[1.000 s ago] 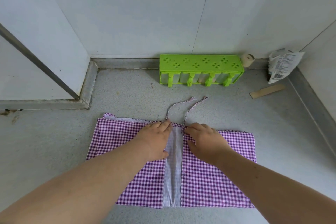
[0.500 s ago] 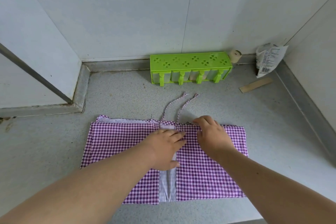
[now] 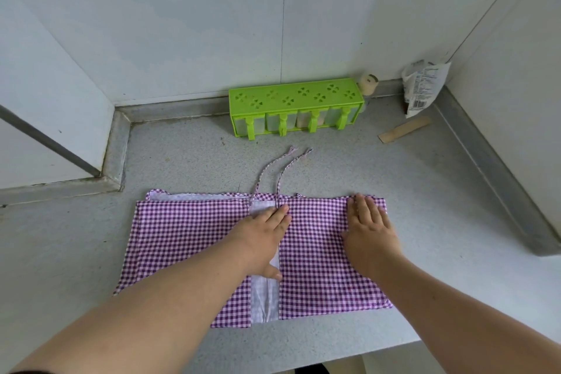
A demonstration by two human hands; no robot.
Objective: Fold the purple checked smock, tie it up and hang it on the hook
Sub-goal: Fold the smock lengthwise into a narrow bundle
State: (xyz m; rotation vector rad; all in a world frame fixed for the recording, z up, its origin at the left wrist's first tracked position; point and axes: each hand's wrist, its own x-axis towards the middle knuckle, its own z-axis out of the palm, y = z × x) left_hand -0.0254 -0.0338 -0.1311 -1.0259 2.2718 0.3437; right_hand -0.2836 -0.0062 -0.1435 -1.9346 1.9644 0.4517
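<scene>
You are in the folding step; the purple checked smock (image 3: pixel 194 240) lies flat on the bench (image 3: pixel 440 191), both sides turned in to a pale centre strip, its ties (image 3: pixel 282 170) trailing toward the green rack (image 3: pixel 296 106). Your left hand (image 3: pixel 262 240) and right hand (image 3: pixel 368 228) press flat, fingers straight, each grip holding nothing; next, I judge, fold one half across (no hook shows here).
</scene>
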